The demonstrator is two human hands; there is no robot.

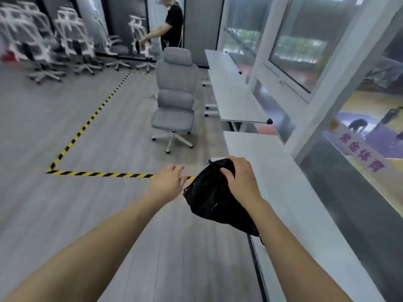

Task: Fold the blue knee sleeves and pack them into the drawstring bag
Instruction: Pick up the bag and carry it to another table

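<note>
A black drawstring bag (212, 200) hangs in the air at the left edge of the white table (283, 192). My right hand (239, 177) grips its upper end from above. My left hand (168, 183) is just left of the bag with curled fingers at the bag's edge; whether it pinches the cord or fabric is unclear. No blue knee sleeves show; the bag looks bulky, its contents hidden.
A grey office chair (174, 101) stands ahead on the floor. Yellow-black tape (98, 174) marks the floor. More white tables (235, 90) run along the windows on the right. A person in black (172, 25) stands far back among stacked white chairs (43, 40).
</note>
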